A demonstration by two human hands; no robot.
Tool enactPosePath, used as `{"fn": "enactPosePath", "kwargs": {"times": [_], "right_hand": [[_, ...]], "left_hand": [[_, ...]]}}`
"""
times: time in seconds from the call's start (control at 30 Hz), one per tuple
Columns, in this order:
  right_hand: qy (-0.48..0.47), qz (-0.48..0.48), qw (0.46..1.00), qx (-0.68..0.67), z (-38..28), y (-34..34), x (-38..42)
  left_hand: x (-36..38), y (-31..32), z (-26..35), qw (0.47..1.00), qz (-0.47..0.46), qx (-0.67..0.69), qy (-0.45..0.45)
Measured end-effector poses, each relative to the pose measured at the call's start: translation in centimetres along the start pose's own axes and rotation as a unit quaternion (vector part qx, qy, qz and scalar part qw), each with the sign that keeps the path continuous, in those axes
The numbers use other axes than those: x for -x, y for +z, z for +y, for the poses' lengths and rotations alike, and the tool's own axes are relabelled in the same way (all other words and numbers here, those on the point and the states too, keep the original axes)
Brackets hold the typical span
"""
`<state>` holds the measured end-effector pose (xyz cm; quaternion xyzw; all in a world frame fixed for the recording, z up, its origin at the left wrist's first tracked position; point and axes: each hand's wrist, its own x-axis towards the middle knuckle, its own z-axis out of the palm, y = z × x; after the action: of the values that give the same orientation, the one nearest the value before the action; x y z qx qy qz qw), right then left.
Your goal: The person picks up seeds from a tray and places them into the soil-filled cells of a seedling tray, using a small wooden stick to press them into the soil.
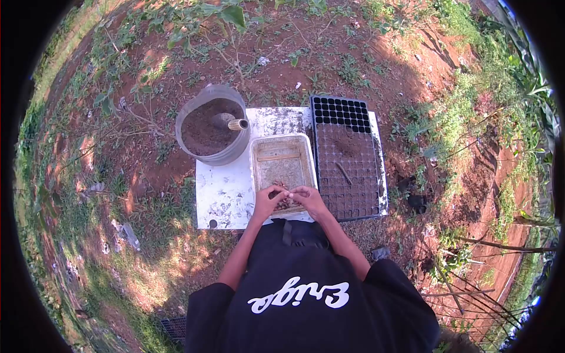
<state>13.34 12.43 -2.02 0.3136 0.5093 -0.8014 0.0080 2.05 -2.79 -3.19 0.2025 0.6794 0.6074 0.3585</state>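
Note:
My left hand (269, 199) and my right hand (309, 199) meet over the near end of a shallow, dirty tray (254, 159). Their fingertips are pinched together around something too small to make out. Small brownish pieces (285, 204) lie in the tray just beneath the fingers. Farther up the tray, a thin stick (279, 157) lies crosswise. To the right of the tray is a black seedling tray (347, 188); soil fills most of its cells, the far rows are unfilled, and a short dark stick (344, 173) rests on the soil.
A translucent tub (181, 132) of soil stands at the left, with a handled scoop (237, 124) in it. Everything rests on a soil-stained white board (220, 188). Plants and bare ground surround it. Another dark cell tray (174, 328) lies on the ground at lower left.

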Motion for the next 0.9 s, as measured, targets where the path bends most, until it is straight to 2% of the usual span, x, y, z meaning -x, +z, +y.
{"fn": "enactPosePath", "kwargs": {"times": [0.03, 0.1, 0.17, 0.23, 0.3, 0.37, 0.43, 0.5, 0.57, 0.6, 0.77, 0.83, 0.9], "right_hand": [[-0.005, 0.003, 1.000, -0.001, 0.0, 0.0, 0.1], [-0.061, 0.007, 0.998, 0.005, -0.4, 0.1, 0.2], [-0.064, 0.017, 0.997, 0.036, -1.4, -0.2, 0.8], [-0.086, 0.020, 0.992, 0.084, -1.6, -0.8, 1.0], [-0.096, 0.024, 0.991, 0.094, -1.7, -1.5, 1.0], [-0.099, 0.048, 0.990, 0.086, -1.9, -2.1, 1.1], [-0.073, 0.063, 0.990, 0.103, -2.7, -2.8, 1.4], [-0.134, 0.102, 0.980, 0.103, -3.2, -3.4, 1.4], [-0.129, 0.114, 0.980, 0.099, -4.1, -4.5, 1.6], [-0.129, 0.119, 0.981, 0.082, -4.5, -5.2, 1.6], [-0.120, 0.160, 0.977, 0.075, -7.2, -9.5, 0.6], [-0.110, 0.168, 0.974, 0.108, -8.9, -12.1, -0.5], [-0.159, 0.212, 0.955, 0.132, -9.9, -14.9, -2.5]], "left_hand": [[-0.2, 0.1, -0.4, 0.999, -0.007, 0.025, -0.028], [-0.8, 0.5, -1.0, 0.999, -0.007, 0.032, 0.003], [-1.4, 0.9, -1.7, 1.000, -0.007, 0.027, -0.013], [-1.6, 1.6, -0.2, 0.999, -0.010, 0.045, 0.018], [-1.8, 2.2, 1.1, 0.998, -0.023, 0.030, -0.049], [-2.6, 2.8, 0.4, 0.998, -0.038, 0.016, -0.044], [-3.3, 3.9, 2.0, 0.999, -0.044, 0.002, -0.008], [-3.9, 4.8, 3.1, 0.998, -0.065, 0.015, -0.020], [-5.1, 6.0, 2.7, 0.997, -0.067, -0.023, 0.016], [-5.7, 6.6, 3.2, 0.997, -0.079, -0.001, 0.026], [-9.6, 10.8, 6.1, 0.992, -0.101, -0.061, 0.043], [-11.3, 12.6, 7.1, 0.989, -0.077, -0.079, 0.097], [-13.4, 13.7, 7.6, 0.983, -0.105, -0.127, 0.079]]}}
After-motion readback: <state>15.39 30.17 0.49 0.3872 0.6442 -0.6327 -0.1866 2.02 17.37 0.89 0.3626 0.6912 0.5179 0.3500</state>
